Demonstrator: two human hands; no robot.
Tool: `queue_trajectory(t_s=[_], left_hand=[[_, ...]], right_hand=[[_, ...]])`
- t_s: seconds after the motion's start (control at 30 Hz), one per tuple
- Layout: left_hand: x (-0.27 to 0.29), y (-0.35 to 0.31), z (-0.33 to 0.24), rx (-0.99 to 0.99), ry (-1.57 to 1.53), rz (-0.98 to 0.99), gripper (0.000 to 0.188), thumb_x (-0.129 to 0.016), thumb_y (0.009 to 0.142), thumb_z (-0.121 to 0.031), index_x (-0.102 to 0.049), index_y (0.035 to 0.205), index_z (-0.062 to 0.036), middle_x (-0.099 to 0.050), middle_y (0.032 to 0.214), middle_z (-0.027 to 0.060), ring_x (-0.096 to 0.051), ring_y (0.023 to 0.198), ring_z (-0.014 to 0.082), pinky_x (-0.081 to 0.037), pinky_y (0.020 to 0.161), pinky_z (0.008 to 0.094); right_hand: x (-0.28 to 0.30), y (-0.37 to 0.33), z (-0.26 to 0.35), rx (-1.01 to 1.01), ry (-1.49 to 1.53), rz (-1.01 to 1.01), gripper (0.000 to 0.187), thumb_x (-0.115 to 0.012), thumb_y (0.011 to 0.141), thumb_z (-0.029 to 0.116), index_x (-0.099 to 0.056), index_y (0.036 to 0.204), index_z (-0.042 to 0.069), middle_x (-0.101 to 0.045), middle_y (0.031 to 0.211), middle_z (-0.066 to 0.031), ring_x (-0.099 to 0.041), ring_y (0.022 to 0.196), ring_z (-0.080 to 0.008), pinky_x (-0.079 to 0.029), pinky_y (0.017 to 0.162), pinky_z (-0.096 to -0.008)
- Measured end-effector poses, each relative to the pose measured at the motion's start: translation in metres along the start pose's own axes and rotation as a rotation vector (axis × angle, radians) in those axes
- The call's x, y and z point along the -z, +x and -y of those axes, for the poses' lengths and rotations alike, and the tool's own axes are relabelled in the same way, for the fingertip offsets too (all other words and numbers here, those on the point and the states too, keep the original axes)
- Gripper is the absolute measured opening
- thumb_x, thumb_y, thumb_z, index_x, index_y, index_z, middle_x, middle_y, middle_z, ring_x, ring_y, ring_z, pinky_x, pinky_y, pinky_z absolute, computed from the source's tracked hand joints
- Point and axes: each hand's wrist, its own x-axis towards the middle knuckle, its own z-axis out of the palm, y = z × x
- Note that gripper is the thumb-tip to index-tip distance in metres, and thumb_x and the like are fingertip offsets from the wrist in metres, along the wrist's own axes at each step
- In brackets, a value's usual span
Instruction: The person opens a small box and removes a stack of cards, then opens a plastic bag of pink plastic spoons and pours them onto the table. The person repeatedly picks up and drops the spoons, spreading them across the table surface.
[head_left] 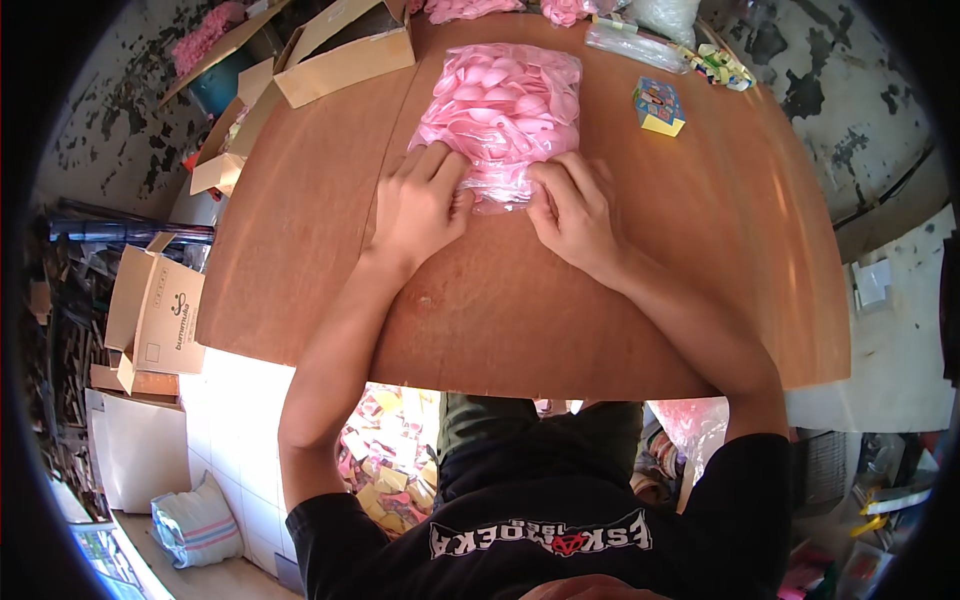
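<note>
A clear plastic bag (505, 100) lies flat on the brown wooden table (480, 300), packed with glossy pink, rounded pieces that look like spoons; their exact kind is hard to tell. My left hand (423, 200) grips the left corner of the bag's near end, with its fingers curled. At the right corner of that end, my right hand (575, 210) has its thumb and fingers pinched on the film. Between both hands the near edge of the bag is creased and gathered.
A small blue and yellow box (658, 106) stands to the right of the bag. Far left is an open cardboard box (345, 55); clear plastic packs (640, 45) lie far right. Another carton (157, 310) sits left of the table, and a white sack (197, 525) on the floor.
</note>
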Motion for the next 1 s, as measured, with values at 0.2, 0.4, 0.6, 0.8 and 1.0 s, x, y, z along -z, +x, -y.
queue_trajectory(t_s=[0.2, 0.4, 0.6, 0.8, 1.0], left_hand=[[-0.017, -0.010, -0.001, -0.138, 0.078, 0.007, 0.019, -0.067, 0.071, -0.010, -0.059, 0.088, -0.0082, -0.058, 0.087, 0.0074, -0.062, 0.082, 0.0275, -0.053, 0.066, 0.0413], [-0.019, -0.010, -0.001, -0.152, 0.088, -0.017, 0.019, -0.067, 0.071, -0.010, -0.058, 0.088, -0.0073, -0.058, 0.086, 0.0090, -0.061, 0.082, 0.0289, -0.053, 0.067, 0.0414], [-0.018, -0.013, -0.003, -0.165, 0.154, 0.000, 0.020, -0.067, 0.075, -0.013, -0.057, 0.091, -0.0068, -0.059, 0.088, 0.0095, -0.062, 0.083, 0.0291, -0.053, 0.069, 0.0422], [-0.017, -0.017, -0.002, -0.168, 0.194, -0.040, 0.020, -0.066, 0.077, -0.015, -0.058, 0.093, -0.0067, -0.060, 0.089, 0.0100, -0.063, 0.086, 0.0298, -0.054, 0.069, 0.0436], [-0.011, -0.023, -0.011, 0.019, 0.179, -0.107, 0.022, -0.066, 0.077, -0.014, -0.058, 0.095, -0.0058, -0.060, 0.094, 0.0104, -0.061, 0.090, 0.0318, -0.055, 0.067, 0.0452]], right_hand=[[-0.007, -0.001, 0.001, 0.119, -0.149, 0.113, 0.024, -0.068, 0.075, 0.012, -0.063, 0.098, 0.008, -0.056, 0.096, -0.0055, -0.057, 0.083, -0.0236, -0.041, 0.073, -0.0392], [-0.009, -0.003, 0.003, 0.165, -0.210, 0.147, 0.026, -0.070, 0.074, 0.016, -0.064, 0.097, 0.006, -0.055, 0.095, -0.0074, -0.056, 0.082, -0.0239, -0.043, 0.076, -0.0387], [-0.005, -0.005, 0.009, 0.208, -0.346, 0.177, 0.023, -0.072, 0.077, 0.023, -0.064, 0.093, 0.009, -0.055, 0.092, -0.0061, -0.057, 0.084, -0.0230, -0.042, 0.077, -0.0377], [0.004, -0.007, 0.013, 0.183, -0.344, 0.103, 0.022, -0.072, 0.082, 0.032, -0.064, 0.086, 0.012, -0.056, 0.090, -0.0052, -0.059, 0.079, -0.0220, -0.041, 0.075, -0.0392], [-0.001, -0.006, 0.015, 0.168, -0.393, 0.073, 0.021, -0.073, 0.083, 0.030, -0.061, 0.083, 0.013, -0.054, 0.085, -0.0036, -0.058, 0.075, -0.0213, -0.040, 0.070, -0.0371]])
